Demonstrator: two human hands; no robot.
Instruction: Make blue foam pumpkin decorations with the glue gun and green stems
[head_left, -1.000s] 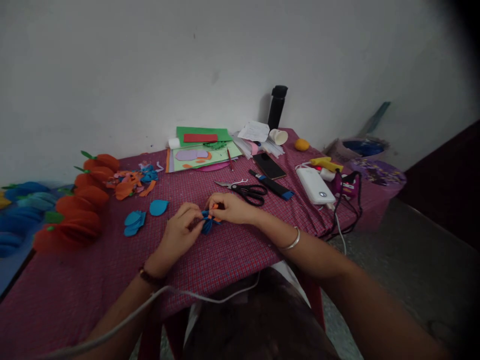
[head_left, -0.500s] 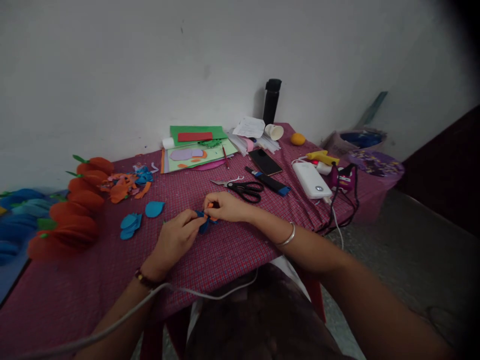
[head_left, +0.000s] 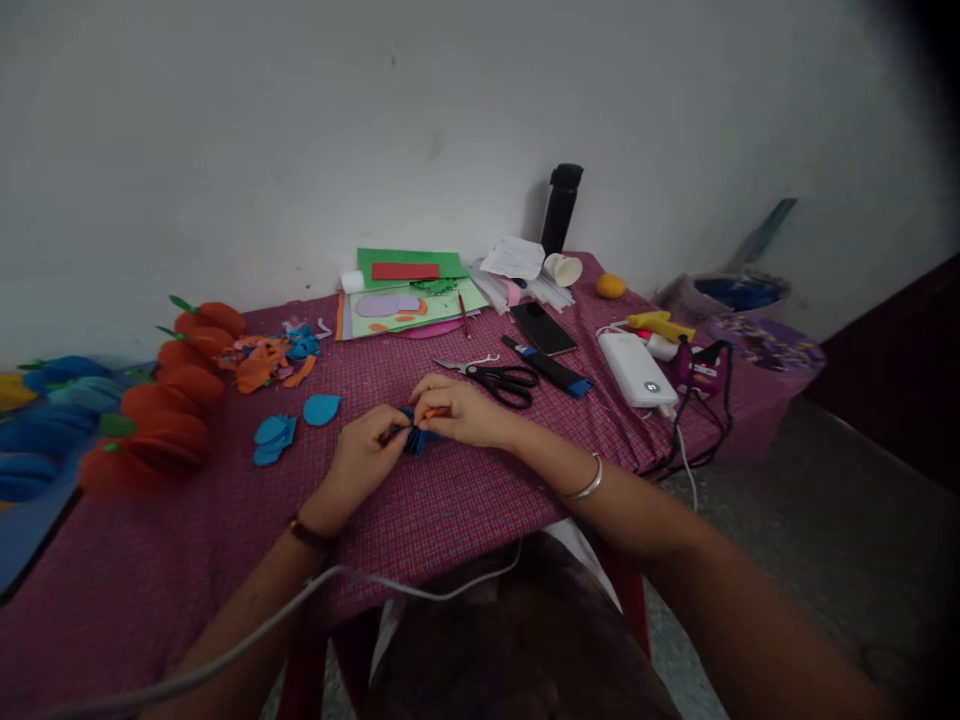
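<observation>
My left hand (head_left: 365,457) and my right hand (head_left: 459,411) meet at the middle of the table, both pinching a small bundle of folded blue paper pieces (head_left: 415,437). A thin orange item (head_left: 434,412) shows between my right fingers; I cannot make out what it is. Loose blue paper cut-outs (head_left: 276,437) lie to the left of my left hand. Black-handled scissors (head_left: 497,379) rest just beyond my right hand.
Orange paper pumpkins (head_left: 161,420) and blue ones (head_left: 45,425) line the left side of the checked tablecloth (head_left: 450,500). Coloured paper sheets (head_left: 405,290), a phone (head_left: 543,328), a white power bank (head_left: 636,368), a glue gun (head_left: 660,326), a black bottle (head_left: 561,208) stand behind. A white cable (head_left: 420,590) crosses the front edge.
Both hands stay together on the blue paper bundle, with small finger shifts. The head view has moved slightly.
</observation>
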